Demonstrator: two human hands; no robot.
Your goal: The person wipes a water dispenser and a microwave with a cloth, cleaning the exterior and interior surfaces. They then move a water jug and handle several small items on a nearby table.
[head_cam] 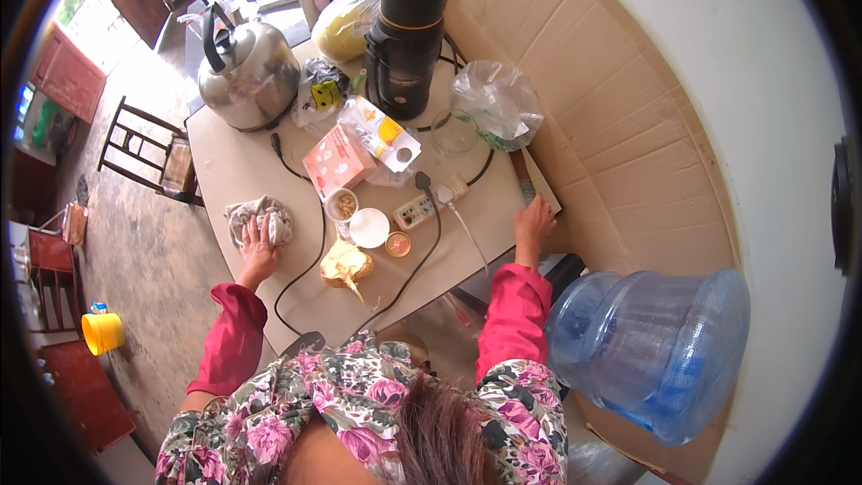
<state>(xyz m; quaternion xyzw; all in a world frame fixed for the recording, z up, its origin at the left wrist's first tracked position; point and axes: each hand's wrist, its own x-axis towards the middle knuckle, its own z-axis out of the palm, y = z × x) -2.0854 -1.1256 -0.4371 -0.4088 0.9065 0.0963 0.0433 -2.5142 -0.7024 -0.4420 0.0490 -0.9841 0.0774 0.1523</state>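
My left hand [259, 252] lies with fingers spread on a crumpled grey-white cloth [268, 207] at the table's left side. At the right edge, my right hand [535, 221] is at the end of a long, dark-handled object [520, 172] with a grey part; whether it grips this cannot be told. Between the hands are a cup of nuts or seeds [346, 205], a white round lid [369, 228], a small orange-rimmed lid [398, 244], a pale root vegetable [345, 264] and a power strip [415, 211] with plugs and cables.
Behind stand a steel kettle [249, 81], a black vacuum flask [407, 47], a pink box [337, 160], a white-and-orange carton [384, 133], a glass bowl [455, 133] and a plastic bag [497, 102]. Cardboard [606, 101] lines the wall. A large blue water bottle [653, 343] is at the right.
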